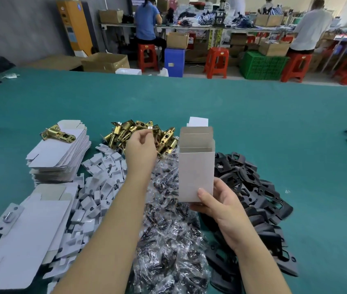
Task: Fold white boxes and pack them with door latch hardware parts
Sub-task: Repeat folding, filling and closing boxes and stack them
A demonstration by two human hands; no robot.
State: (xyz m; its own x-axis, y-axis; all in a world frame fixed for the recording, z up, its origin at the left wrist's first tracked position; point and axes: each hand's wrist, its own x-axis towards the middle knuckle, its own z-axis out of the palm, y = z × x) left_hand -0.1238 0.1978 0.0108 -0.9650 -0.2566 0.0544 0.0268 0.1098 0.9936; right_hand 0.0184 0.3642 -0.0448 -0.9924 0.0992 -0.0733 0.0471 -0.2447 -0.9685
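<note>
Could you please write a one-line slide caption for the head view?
Right hand holds an open white box upright while left hand picks a latch from the brass pile.

place: packing workshop | cues: green worktable [253, 107] heaped with parts; workers on red stools [217, 62]; cardboard cartons [104, 62]

Red plastic stools [216, 62], a green crate [262, 64] and open cardboard cartons [104, 62] on floor beyond the table. Two seated workers [147, 20] at far benches.
</note>
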